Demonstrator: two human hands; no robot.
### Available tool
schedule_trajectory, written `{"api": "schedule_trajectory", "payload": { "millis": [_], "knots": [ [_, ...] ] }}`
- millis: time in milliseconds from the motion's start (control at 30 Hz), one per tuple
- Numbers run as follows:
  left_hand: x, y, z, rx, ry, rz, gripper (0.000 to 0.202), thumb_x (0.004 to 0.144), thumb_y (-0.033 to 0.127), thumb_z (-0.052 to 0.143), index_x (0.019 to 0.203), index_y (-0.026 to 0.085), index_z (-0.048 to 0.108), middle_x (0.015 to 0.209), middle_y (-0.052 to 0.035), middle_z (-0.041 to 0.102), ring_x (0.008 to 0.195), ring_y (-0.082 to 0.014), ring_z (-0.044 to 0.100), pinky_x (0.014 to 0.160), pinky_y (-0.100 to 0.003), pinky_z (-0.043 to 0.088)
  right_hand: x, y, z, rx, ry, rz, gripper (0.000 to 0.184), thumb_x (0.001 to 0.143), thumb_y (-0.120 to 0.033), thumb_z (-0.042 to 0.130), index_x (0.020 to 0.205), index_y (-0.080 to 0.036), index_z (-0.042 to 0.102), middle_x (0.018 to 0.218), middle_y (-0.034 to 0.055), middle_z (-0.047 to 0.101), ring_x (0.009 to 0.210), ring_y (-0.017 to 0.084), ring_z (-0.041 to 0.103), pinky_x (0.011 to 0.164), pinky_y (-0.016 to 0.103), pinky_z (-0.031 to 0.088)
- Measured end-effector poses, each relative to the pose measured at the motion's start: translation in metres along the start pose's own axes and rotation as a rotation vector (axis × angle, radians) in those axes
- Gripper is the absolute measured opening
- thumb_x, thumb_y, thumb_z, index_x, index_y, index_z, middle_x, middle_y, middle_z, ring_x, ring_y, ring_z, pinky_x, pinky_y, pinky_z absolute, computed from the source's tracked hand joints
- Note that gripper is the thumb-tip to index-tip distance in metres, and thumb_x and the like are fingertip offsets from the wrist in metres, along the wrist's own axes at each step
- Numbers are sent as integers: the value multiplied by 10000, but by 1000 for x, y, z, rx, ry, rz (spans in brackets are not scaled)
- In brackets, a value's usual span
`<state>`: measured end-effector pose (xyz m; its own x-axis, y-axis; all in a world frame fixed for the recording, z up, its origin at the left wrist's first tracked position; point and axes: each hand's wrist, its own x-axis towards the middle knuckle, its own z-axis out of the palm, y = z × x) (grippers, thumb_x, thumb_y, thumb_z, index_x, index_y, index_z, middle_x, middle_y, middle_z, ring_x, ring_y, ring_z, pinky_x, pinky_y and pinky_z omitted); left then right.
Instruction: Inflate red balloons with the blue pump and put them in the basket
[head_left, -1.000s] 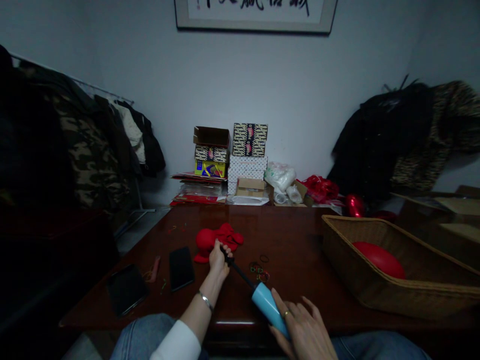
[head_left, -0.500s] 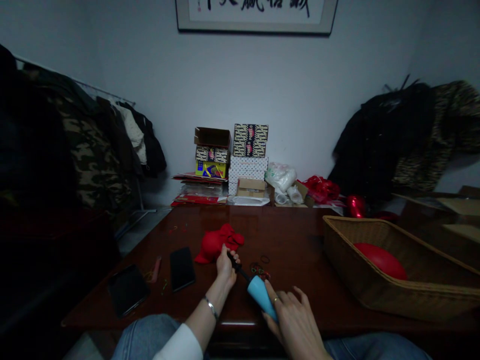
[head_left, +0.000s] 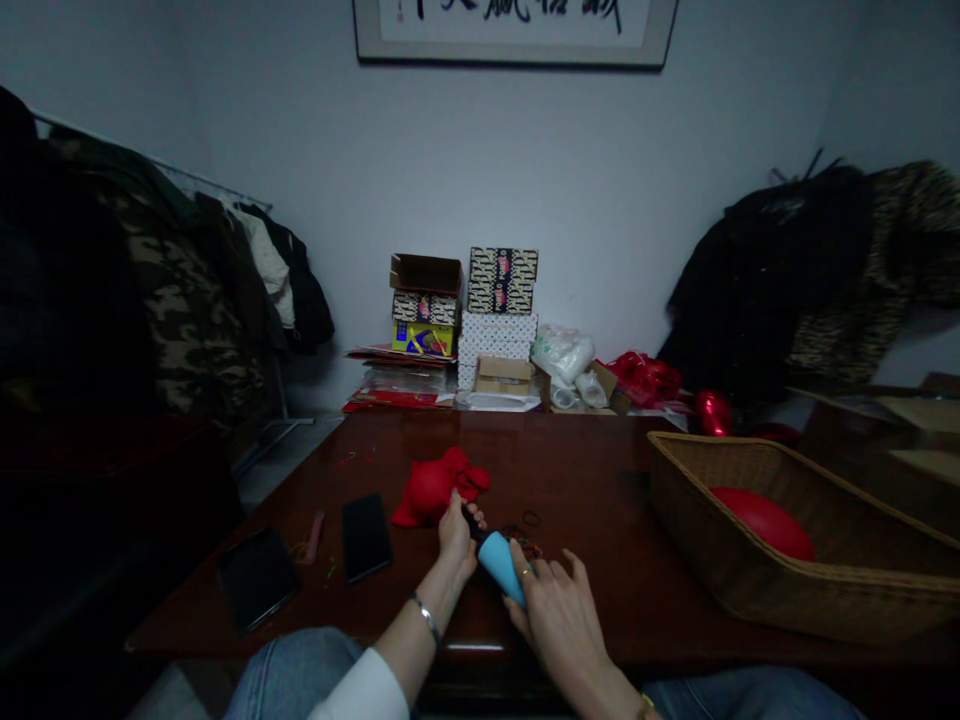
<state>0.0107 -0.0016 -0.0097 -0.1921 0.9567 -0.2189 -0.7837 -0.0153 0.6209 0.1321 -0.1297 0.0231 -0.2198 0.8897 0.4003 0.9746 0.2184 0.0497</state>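
My left hand (head_left: 455,535) is closed around the black end of a hand balloon pump, close against a partly rounded, partly crumpled red balloon (head_left: 431,490). Whether the balloon's neck sits on the nozzle is hidden by the fingers. My right hand (head_left: 559,615) wraps the pump's light blue barrel (head_left: 498,562), which slants down to the right and now nearly meets my left hand. Just beyond the pump lie several rubber bands (head_left: 531,519), partly hidden behind it.
To the right, a wicker basket (head_left: 750,575) holds a round red balloon (head_left: 765,520). At left on the brown table (head_left: 592,460) are a black phone (head_left: 365,536), a dark tablet-like slab (head_left: 259,578) and a small pinkish stick (head_left: 315,537). Boxes (head_left: 497,345) stand against the wall.
My right hand has pushed the blue barrel up and left toward my left hand, so the thin rod between them no longer shows. The red balloon looks much the same.
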Motion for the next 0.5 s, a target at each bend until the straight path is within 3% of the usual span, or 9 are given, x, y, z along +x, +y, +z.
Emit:
{"api": "schedule_trajectory", "payload": {
  "millis": [200, 500],
  "knots": [
    [9, 13, -2, -1, 48, 32, 304, 802, 384, 571, 658, 188, 388, 477, 70, 396, 351, -47, 356, 345, -158, 276, -11, 3, 1, 19, 24, -37, 545, 780, -289, 568, 1301, -211, 432, 893, 49, 653, 832, 206, 580, 947, 445, 262],
    [21, 29, -4, -23, 27, 61, 270, 813, 337, 555, 656, 185, 397, 484, 67, 401, 357, -51, 375, 351, -164, 289, -37, 31, 1, 78, 95, -107, 574, 766, -307, 588, 1305, -229, 408, 857, 5, 646, 799, 172, 582, 948, 421, 234]
  ]
}}
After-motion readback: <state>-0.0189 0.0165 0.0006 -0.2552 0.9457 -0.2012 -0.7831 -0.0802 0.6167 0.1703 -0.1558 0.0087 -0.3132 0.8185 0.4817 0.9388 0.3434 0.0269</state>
